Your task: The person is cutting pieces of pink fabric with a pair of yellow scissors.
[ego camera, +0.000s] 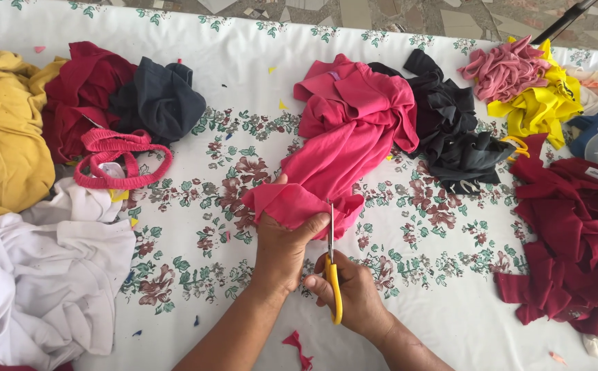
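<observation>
A person's left hand [282,244] pinches the near edge of a pink garment [343,130] spread across a desk [422,275] covered in a white floral cloth, the fingers closed tight on a folded flap of the fabric. The right hand [354,292] grips yellow-handled scissors [332,271], its fingers wrapped through the loops, with the blades pointing away from the person and meeting the fabric's edge just beside the left thumb. How wide the blades stand cannot be told.

The cut appears barely begun: most of the pink garment lies whole and bunched at the centre of the desk. A heap of dark red strips [573,240] at the right suggests cutting already finished there, and small scraps, among them a red snippet [297,347] near the forearms, dot the cloth.

Plenty looks untouched: a yellow garment [4,124], a dark red and a navy one [162,99] at the left, white fabric [45,282] below them, a pink trim loop [124,159], black fabric [450,124], and a bright yellow and dusty pink pile [525,86] at the far right.
</observation>
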